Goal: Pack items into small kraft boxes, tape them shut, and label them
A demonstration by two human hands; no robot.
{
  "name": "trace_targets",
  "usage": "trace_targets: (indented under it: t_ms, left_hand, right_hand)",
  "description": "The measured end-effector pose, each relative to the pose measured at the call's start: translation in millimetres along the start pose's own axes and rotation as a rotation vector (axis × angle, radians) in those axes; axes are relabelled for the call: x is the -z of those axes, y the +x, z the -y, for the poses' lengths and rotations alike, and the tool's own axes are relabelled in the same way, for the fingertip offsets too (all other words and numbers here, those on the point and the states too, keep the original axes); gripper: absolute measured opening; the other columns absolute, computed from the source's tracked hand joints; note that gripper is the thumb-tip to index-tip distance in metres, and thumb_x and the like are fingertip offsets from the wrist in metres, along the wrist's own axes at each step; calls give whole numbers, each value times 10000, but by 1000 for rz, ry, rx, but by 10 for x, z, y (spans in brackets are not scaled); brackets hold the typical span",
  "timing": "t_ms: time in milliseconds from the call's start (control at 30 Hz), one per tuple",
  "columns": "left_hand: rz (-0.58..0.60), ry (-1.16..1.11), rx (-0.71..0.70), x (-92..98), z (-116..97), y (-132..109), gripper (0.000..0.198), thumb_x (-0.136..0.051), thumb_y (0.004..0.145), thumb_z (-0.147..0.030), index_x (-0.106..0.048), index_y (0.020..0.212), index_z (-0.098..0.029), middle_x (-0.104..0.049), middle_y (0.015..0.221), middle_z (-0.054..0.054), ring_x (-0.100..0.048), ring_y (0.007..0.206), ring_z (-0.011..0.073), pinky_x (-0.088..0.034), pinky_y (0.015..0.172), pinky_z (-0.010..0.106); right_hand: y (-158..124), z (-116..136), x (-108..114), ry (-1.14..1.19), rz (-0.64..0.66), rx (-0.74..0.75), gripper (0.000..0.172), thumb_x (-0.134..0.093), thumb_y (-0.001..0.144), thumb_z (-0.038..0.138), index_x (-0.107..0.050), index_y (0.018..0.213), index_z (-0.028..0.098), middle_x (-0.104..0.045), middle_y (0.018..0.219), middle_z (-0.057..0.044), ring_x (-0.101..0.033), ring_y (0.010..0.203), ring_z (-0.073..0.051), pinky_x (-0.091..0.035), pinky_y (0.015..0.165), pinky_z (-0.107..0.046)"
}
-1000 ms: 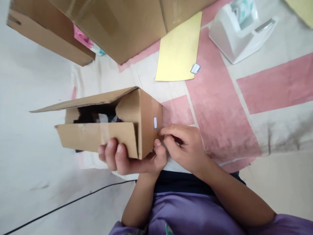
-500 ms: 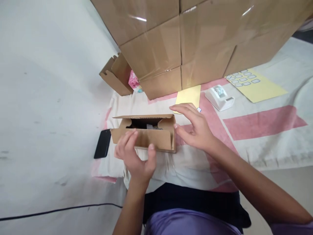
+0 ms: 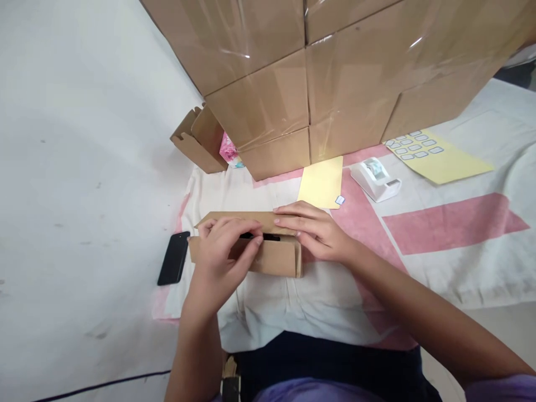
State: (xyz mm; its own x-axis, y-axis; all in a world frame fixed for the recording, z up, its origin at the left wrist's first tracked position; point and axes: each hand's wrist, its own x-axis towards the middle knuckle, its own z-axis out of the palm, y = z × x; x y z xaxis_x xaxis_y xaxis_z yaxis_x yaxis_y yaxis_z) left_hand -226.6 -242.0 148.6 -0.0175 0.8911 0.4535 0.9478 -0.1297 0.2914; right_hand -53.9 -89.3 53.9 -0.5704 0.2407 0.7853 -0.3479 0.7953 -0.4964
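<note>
A small brown cardboard box (image 3: 274, 259) lies in front of me on the cloth, its long opening partly covered and dark inside. My left hand (image 3: 224, 251) is over the box's left part, thumb and fingertips pinched together at the opening's edge; whatever is between them is too small to make out. My right hand (image 3: 312, 229) rests with extended fingers on the back flap (image 3: 247, 217) at the right end, its thumb near the right edge.
Stacked, taped cartons (image 3: 352, 100) stand behind the box. A black phone (image 3: 174, 258) lies left, beside the wall. Yellow sheets (image 3: 322, 181) and a white tape dispenser (image 3: 376, 180) are behind and right. An open carton (image 3: 201, 139) stands back left.
My left hand has moved up onto the opening and its fingers have closed. My right hand has come down and left onto the back flap, which now leans further over the opening.
</note>
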Motion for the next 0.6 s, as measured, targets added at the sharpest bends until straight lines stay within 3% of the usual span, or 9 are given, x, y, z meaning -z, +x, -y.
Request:
trace_targets:
  t_ms: [200,367,467,533,600]
  left_hand:
    - [-24,-36,-31,-55,55,45,137,-640,929,-160,-633,1011,-269,-734,933,-54,-663,827,139,-383,858,365]
    - [-208,-116,-127,-92,91,-65,217,-678,867,-48,-646,965,-238,-724,857,-41,-666,769,130,-411,837,358]
    - [-329,-79,-182,-116,109,-188,270,-711,812,2,-662,952,-224,-745,848,-19,-672,797,154,-439,805,353]
    - [-374,21,-236,-140,110,-264,289,-736,783,18,-669,935,-218,-767,859,-6,-676,813,163,-448,795,349]
    - [-399,114,-302,-173,103,-321,290,-750,770,23,-674,926,-209,-784,876,10,-683,811,163,-454,780,340]
  right_hand:
    - [-28,-7,3,19,-11,-16,425,-433,958,111,-654,1303,223,-636,1343,-126,-606,1202,-251,-533,996,-496]
    - [-30,2,4,41,1,-62,396,-418,995,176,-647,1313,236,-623,1364,-120,-588,1240,-251,-505,1036,-493]
    - [-26,33,-8,85,7,-65,402,-490,1002,388,-624,1338,213,-595,1390,-151,-571,1245,-289,-482,1041,-525]
    - [-20,73,-27,107,-7,-70,548,-555,941,578,-610,1341,207,-586,1384,-165,-560,1233,-321,-468,1034,-555]
    - [-13,128,-52,105,-24,-98,639,-630,862,658,-605,1322,215,-587,1362,-164,-553,1221,-336,-458,1032,-567]
